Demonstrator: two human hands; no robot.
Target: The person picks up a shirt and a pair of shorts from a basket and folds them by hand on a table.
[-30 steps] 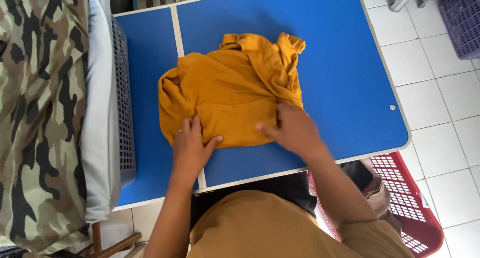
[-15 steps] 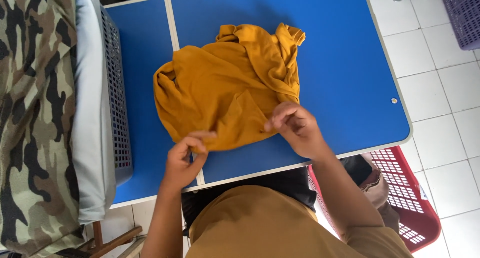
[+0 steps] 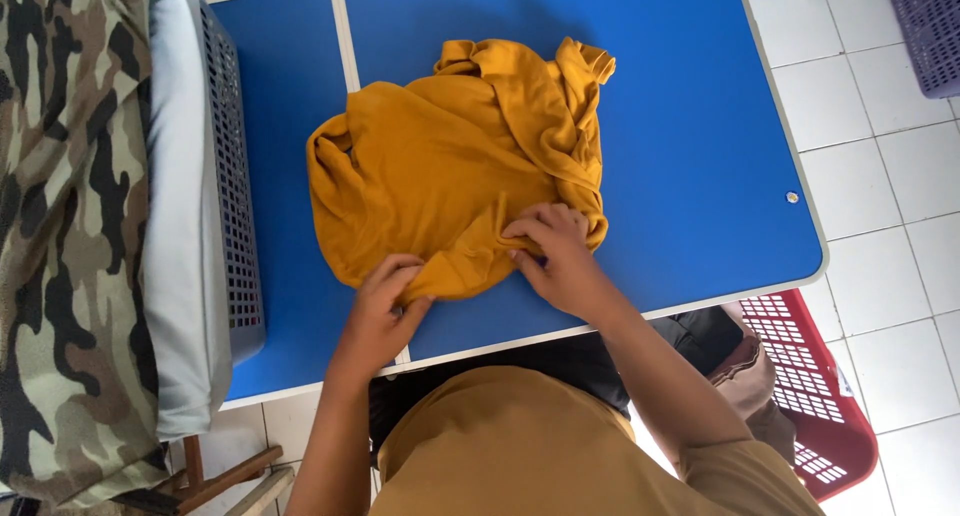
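Nearest to me, my 2 hands work the near edge of a mustard-yellow garment (image 3: 450, 166) lying bunched on the blue table (image 3: 700, 126). My left hand (image 3: 385, 301) has its fingers curled and pinched on the garment's near hem, and my right hand (image 3: 555, 256) is closed on a fold of the same hem just beside it, so the 2 hands sit close together but not touching. The garment lies about mid-table, crumpled, its far edge rumpled into thick folds. Low on my right, a red slotted basket (image 3: 810, 396) stands on the tiled floor partly under the table; dark and brownish cloth (image 3: 745, 361) shows at its near end. On my left, a grey mesh basket (image 3: 232, 206) sits along the table's edge, with a pale cushion (image 3: 180, 226) and camouflage fabric (image 3: 70, 226) beside it. In the far right corner I see 1 purple basket (image 3: 930, 26); I cannot tell its contents.
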